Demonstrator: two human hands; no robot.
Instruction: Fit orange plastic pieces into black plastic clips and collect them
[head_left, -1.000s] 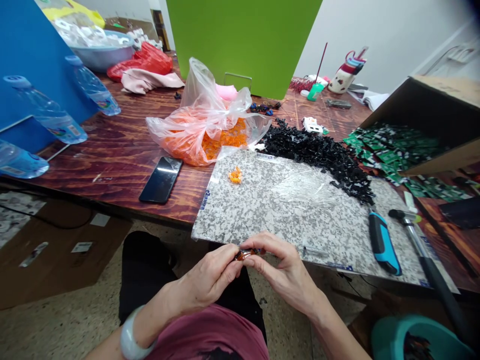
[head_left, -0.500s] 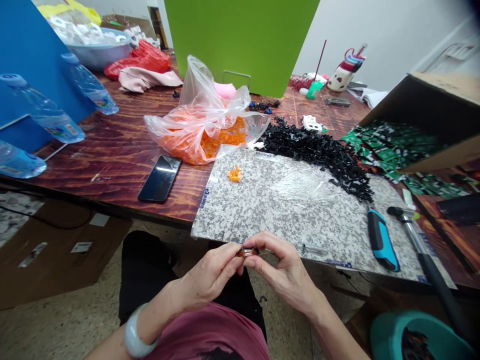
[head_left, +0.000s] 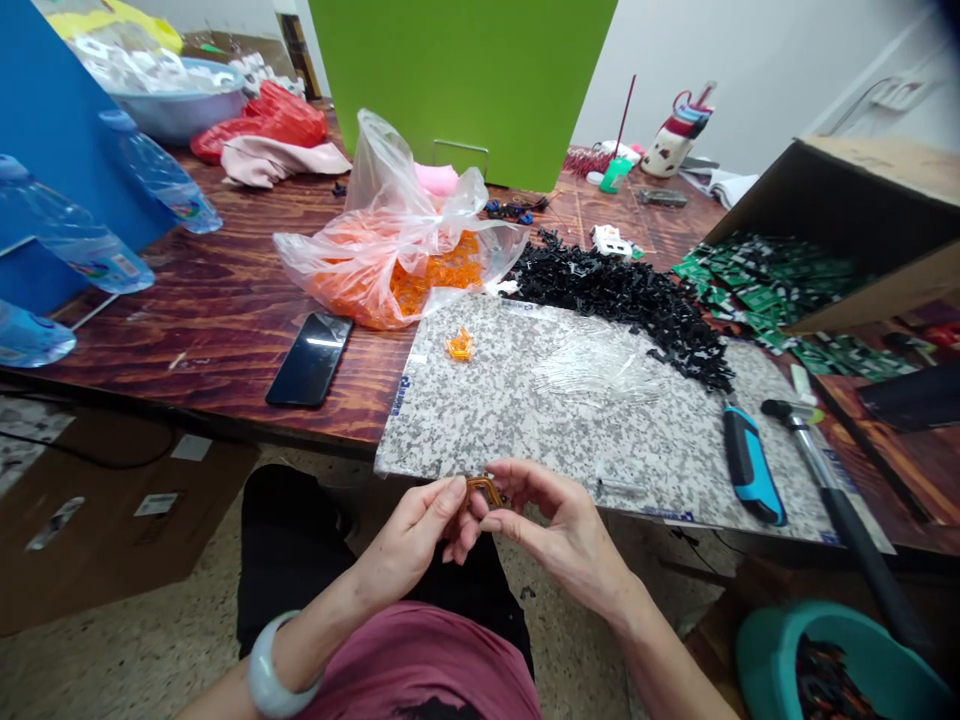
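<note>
Between my hands, just off the near edge of the speckled board (head_left: 465,420), is a small orange-brown see-through plastic frame (head_left: 487,488) with a dark part at its right end. My left hand (head_left: 420,525) pinches its left end between thumb and fingers. Curled around the right end is my right hand (head_left: 559,515), its thumb below and forefinger above, gripping more loosely. Some fingertips are hidden behind the frame. On the board lie a few orange plastic pieces (head_left: 460,345), a spread of thin clear strands (head_left: 596,365) and a heap of black plastic parts (head_left: 607,290).
A clear bag of orange parts (head_left: 405,270) stands behind the board, with a phone (head_left: 309,360) to its left. At right are a blue-black handled tool (head_left: 752,465), a hammer (head_left: 840,510), a carton (head_left: 885,210) with green circuit boards (head_left: 765,275), and a teal bucket (head_left: 780,625) below.
The orange-brown frame has turned and shows more of its outline. My right thumb and forefinger have spread wider apart around it. The whole view has shifted slightly.
</note>
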